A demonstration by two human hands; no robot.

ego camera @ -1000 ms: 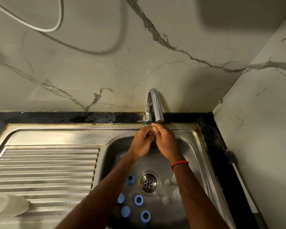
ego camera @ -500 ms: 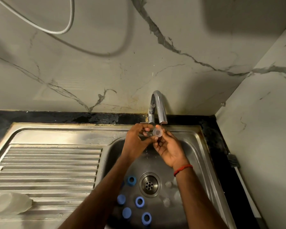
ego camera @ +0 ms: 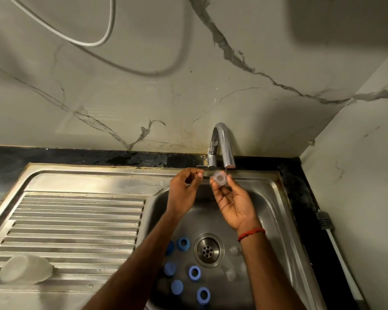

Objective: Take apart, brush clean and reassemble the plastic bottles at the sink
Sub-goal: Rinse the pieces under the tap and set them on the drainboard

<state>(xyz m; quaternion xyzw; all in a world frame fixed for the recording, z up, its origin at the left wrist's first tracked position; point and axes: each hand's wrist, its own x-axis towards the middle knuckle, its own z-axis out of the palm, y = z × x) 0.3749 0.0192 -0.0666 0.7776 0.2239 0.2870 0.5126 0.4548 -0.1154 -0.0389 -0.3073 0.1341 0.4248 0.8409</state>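
My right hand (ego camera: 231, 202) is palm up under the tap spout (ego camera: 227, 151) and pinches a small clear round bottle part (ego camera: 220, 178) at its fingertips. My left hand (ego camera: 184, 189) hovers just left of it, fingers curled, thumb and forefinger near each other; I cannot see anything between them. Several blue caps and rings (ego camera: 194, 273) lie on the sink basin floor (ego camera: 264, 220) around the drain (ego camera: 208, 250), with a few small clear parts (ego camera: 231, 274) to its right. A clear plastic bottle body (ego camera: 26, 269) lies on its side on the draining board.
The ribbed steel draining board (ego camera: 76, 227) fills the left. A white-handled brush (ego camera: 336, 249) lies along the dark counter strip at the right, by the marble side wall. A grey cable (ego camera: 94, 42) hangs on the back wall.
My hands have come apart under the tap. The right hand turned palm up with the clear part showing at its fingertips, and the left hand drew away to the left.
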